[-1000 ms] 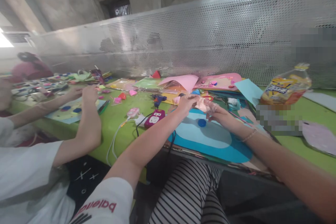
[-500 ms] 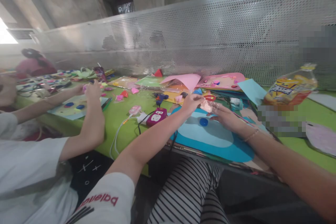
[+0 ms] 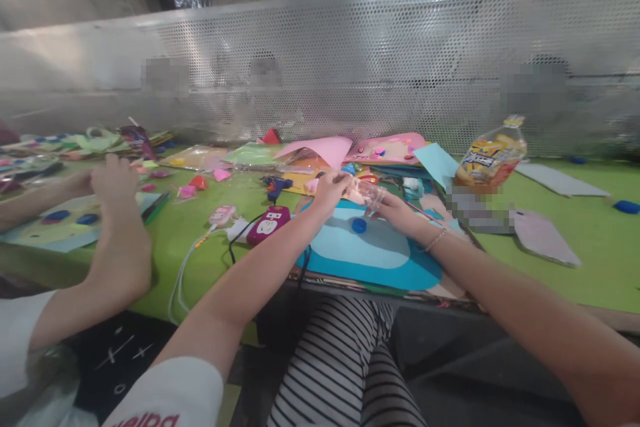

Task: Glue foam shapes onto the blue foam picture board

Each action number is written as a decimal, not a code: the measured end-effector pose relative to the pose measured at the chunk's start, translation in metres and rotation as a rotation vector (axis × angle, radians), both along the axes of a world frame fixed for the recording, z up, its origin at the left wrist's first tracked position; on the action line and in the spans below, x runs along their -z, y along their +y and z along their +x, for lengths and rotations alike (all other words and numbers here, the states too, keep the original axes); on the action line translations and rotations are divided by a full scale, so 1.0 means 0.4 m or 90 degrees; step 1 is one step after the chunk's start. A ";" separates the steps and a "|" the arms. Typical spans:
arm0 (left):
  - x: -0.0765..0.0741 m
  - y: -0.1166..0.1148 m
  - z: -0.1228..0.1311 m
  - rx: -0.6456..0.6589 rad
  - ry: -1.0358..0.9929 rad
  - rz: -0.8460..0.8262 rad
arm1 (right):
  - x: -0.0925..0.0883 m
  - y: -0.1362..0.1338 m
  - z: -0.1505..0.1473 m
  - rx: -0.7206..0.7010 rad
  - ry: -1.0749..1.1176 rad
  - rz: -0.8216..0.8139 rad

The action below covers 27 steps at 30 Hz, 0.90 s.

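Handling a clear wrapper (image 3: 370, 193) near the blue sheet (image 3: 425, 270), we pinch it with left hand (image 3: 330, 191) and right hand (image 3: 397, 215), fingers nearly closed. The next move seems to call for steady fingertips.

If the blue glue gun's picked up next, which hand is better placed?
Probably the left hand: it's nearer the blue glue gun; the right hand is farther off. Both hold the clear plastic, so the left would need freeing first.
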State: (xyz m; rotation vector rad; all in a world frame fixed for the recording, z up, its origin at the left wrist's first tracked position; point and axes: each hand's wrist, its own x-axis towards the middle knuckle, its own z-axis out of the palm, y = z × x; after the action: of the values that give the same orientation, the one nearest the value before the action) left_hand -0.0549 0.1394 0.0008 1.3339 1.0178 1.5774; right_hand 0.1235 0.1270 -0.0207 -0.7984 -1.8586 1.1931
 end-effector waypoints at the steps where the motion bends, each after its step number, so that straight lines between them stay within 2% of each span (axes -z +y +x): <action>1: -0.005 -0.007 0.003 0.010 0.003 -0.021 | -0.004 -0.004 -0.001 -0.005 -0.011 0.009; 5: -0.019 -0.036 0.014 0.145 0.018 -0.132 | -0.010 -0.008 -0.001 -0.002 -0.040 0.044; 7: -0.016 -0.041 0.016 0.171 0.035 -0.134 | -0.010 -0.006 -0.001 0.000 -0.053 0.069; 9: -0.007 -0.037 0.016 0.145 0.064 -0.099 | -0.011 -0.009 -0.004 0.011 -0.070 0.094; 14: 0.006 -0.024 0.017 0.013 0.211 0.015 | -0.018 -0.024 -0.015 0.059 -0.106 0.168; 17: -0.002 -0.027 0.019 -0.007 0.271 0.002 | -0.016 -0.019 -0.016 0.071 -0.098 0.179; 19: -0.011 -0.030 0.019 0.041 0.237 -0.069 | -0.012 -0.010 -0.014 0.076 -0.074 0.169; 22: -0.023 -0.034 0.014 0.162 0.117 -0.151 | -0.006 0.003 -0.007 0.080 -0.044 0.159; 25: -0.031 -0.036 0.003 0.249 0.055 -0.166 | -0.004 0.009 -0.002 0.086 -0.029 0.155; 27: -0.032 -0.035 -0.005 0.270 0.046 -0.161 | -0.005 0.009 -0.001 0.086 -0.024 0.147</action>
State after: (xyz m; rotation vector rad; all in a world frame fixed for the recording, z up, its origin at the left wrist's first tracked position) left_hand -0.0567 0.1254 0.0137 1.3304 0.8720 1.0559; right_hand 0.1231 0.1305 -0.0188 -0.8064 -1.8986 0.8663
